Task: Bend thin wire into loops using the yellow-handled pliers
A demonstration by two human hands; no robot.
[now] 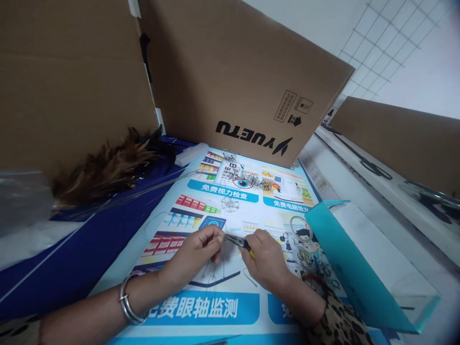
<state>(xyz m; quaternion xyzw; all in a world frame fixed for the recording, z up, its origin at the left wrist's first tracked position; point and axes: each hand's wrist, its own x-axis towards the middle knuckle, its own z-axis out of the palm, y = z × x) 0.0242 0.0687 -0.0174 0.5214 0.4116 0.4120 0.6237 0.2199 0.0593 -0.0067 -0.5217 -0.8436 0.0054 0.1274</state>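
My right hand [268, 256] is closed round a pair of pliers [235, 239] with yellow handles, the jaws pointing left. At the tips of the jaws, my left hand [201, 247] pinches a thin wire, mostly hidden by the fingers. Below the left fingers, bent thin wires [214, 275] show against the printed poster, partly blurred. A small wire loop [250, 277] lies under the right hand. Farther off on the poster [230, 287] sits a round bundle of fine wire [230, 204].
Tangled wire pieces [247, 179] lie toward the back, and more wire shapes [319, 268] at the right. A teal open box [362, 273] stands on the right. Brown feathers [104, 165] rest at left beside a plastic bag [25, 201]. A tall cardboard box [230, 72] walls the back.
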